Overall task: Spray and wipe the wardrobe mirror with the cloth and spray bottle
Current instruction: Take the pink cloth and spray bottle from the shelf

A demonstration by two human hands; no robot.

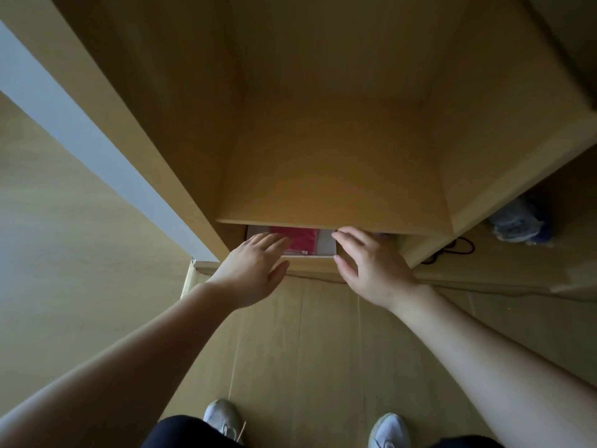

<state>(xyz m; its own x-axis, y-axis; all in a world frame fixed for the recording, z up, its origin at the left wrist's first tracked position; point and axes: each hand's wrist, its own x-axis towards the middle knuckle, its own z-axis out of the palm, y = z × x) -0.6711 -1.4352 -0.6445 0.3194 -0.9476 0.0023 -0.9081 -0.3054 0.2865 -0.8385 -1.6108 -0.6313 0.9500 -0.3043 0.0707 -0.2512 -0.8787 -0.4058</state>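
Wood-grain laminate, matt and honey-coloured, surrounds both hands. The left hand (255, 270) reaches forward with straight, slightly spread fingers, its fingertips over a red flat packet (300, 239) and its thumb out over the drawer's front edge. The right hand (371, 266) is also loosely spread, fingers straight, at the right end of the same opening, just below the board above. Neither hand grips anything; whether the fingertips touch the contents cannot be told.

The drawer (326, 244) is shallow, with a smooth white lining, and only a narrow strip of it shows. The red packet lies flat inside, rectangular and faintly glossy; whether it is the cloth cannot be told.

Above the drawer a flat shelf board (323, 176) forms the floor of a deep, box-shaped wardrobe compartment (323, 59) with plain laminate walls. To the left runs a thick side panel (145, 124) and beside it a smooth, pale blue-grey strip (80, 124).

In the next bay to the right lie a thin black cord (452, 250), looped, and a crinkled blue-and-white plastic-wrapped bundle (517, 221).

The floor (307, 350) is pale wood-effect planking. Two light mesh trainers (223, 415) stand on it at the lower edge.
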